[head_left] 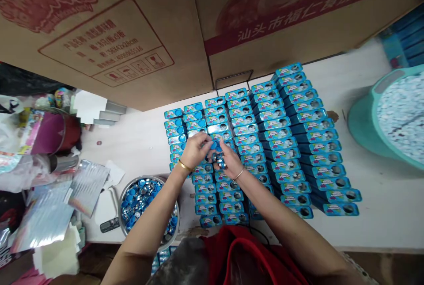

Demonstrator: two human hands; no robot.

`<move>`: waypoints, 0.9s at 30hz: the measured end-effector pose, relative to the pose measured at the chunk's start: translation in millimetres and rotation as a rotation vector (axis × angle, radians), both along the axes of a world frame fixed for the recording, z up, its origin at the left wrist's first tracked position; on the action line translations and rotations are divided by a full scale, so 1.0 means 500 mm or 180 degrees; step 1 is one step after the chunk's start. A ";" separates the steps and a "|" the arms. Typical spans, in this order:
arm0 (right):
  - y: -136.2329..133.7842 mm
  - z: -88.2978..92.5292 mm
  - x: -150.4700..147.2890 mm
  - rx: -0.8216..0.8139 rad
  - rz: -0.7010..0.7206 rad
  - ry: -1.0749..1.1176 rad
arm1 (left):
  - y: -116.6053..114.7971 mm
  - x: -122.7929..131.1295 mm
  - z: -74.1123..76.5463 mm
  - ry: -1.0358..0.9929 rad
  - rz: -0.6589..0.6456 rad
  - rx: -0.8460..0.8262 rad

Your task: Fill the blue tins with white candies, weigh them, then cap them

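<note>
Blue rectangular tins point(251, 157) stand in tight rows mid-frame on the white worktop point(374, 227), left grip point(195, 150) and right grip point(230, 165) closed on small blue-and-silver lids point(217, 160) just above them, where a fumble could scatter lids and knock tins askew.

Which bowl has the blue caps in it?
The steel bowl holds the blue caps; the teal plastic tub holds white pieces instead.

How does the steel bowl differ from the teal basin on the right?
The steel bowl is metal; the teal basin is plastic and looks larger. The bowl holds blue caps; the basin holds white pieces. The bowl sits left of the blue tins, the basin right of them. Both are round, open containers on the white table.
</note>
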State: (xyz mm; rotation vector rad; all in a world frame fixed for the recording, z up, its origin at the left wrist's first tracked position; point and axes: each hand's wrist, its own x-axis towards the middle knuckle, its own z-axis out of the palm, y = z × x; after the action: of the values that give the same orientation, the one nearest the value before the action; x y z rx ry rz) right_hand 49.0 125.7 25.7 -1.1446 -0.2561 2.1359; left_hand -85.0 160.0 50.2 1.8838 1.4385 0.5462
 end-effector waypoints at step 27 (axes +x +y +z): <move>-0.018 0.001 0.013 -0.0041 -0.0049 0.0397 | 0.154 -0.017 -0.054 0.2417 0.0671 -0.1550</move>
State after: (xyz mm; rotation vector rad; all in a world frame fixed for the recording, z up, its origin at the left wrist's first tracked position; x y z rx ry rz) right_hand 55.6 116.6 26.0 -1.0125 -0.1763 2.1882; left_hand -93.7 237.1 23.0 1.5980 2.0259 -0.4682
